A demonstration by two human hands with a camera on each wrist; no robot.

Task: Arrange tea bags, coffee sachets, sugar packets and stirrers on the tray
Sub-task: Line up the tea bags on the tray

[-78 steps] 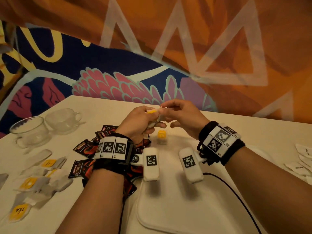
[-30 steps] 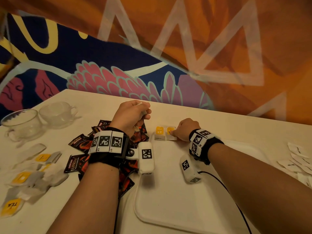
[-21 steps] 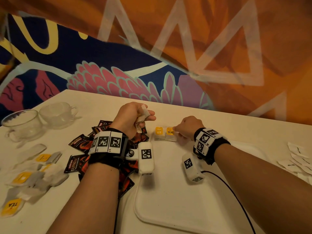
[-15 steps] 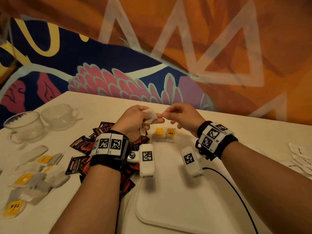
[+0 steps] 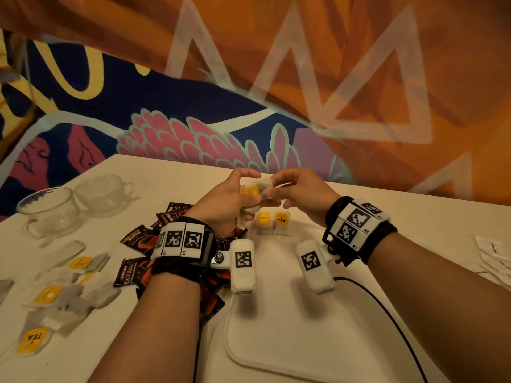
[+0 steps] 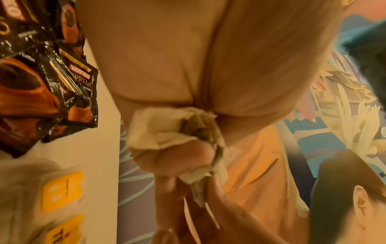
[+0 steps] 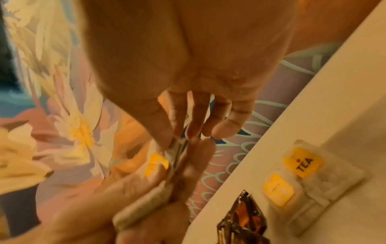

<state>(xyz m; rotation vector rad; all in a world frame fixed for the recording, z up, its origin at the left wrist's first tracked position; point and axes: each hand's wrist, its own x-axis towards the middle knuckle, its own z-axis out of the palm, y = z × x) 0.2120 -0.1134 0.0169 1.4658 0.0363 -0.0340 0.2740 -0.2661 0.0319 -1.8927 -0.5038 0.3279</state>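
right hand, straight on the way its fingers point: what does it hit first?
The right hand points left at the tea bags bunched in the left hand; it already pinches one, so that bunch comes first.

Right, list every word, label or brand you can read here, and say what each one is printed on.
"TEA": yellow tag of the right-hand tea bag on the tray, also in the right wrist view.
"TEA": tag of the nearest loose tea bag.
"KOPIKO" and "SUPREM...", cut off: coffee sachet.
"SUPREM...": coffee sachet by the left wrist.
Wristband markers: small codes, unreadable.
Sachets' small print: blurred.
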